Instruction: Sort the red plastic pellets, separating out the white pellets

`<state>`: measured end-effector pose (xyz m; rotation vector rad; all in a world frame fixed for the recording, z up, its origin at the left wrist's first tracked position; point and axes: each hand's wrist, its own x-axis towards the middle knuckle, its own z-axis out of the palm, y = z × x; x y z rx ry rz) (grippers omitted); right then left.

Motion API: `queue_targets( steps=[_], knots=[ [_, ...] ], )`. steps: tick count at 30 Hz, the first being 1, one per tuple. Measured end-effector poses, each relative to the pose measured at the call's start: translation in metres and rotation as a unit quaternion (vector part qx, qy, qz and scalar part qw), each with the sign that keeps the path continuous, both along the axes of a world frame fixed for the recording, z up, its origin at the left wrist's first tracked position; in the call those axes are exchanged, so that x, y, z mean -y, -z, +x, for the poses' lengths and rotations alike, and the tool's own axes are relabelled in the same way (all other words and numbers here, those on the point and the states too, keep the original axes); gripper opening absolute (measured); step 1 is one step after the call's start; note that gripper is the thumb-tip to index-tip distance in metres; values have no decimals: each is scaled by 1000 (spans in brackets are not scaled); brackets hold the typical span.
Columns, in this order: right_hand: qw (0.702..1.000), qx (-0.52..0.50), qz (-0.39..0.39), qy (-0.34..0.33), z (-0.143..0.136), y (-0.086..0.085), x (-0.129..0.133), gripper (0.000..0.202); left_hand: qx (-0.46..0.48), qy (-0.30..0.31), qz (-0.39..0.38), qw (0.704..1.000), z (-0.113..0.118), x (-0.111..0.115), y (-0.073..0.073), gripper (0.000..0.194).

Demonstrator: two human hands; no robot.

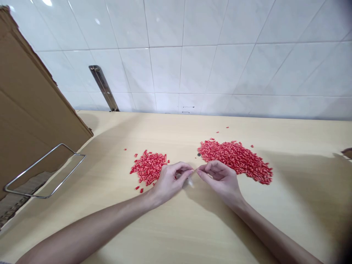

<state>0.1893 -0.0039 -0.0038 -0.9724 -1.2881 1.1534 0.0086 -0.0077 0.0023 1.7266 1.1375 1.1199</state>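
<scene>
One smaller heap of short red plastic tubes point(150, 165) lies beside the left hand point(169, 180), whose thumb and forefinger pinch together by a clear plastic scrap point(188, 182). Nearly meeting them, the right hand's point(223, 182) fingertips are pinched too, probably for fine control; what they grasp I cannot tell. Beyond it, a larger red heap point(239, 158) seems kept within reach. Cardboard point(35, 95), wire loop point(66, 178) and metal bracket point(103, 88) flank the pale wood-look tabletop point(165, 231), backed by white wall tiles point(203, 69).
</scene>
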Motion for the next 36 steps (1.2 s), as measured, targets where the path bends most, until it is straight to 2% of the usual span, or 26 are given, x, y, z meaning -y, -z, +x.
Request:
queue_targets(
  steps=[9,17,36],
  knots=[
    [1000,-13,1,-17,0,1,-2,23,6,7,10,1000,1,0,-1,15],
    [1000,-16,14,-4,0,-1,0,25,8,9,8,1000,0,1,-2,15],
    [1000,-15,-19,-10,-1,-6,0,33,-1,21,23,1000,0,1,0,15]
  ],
)
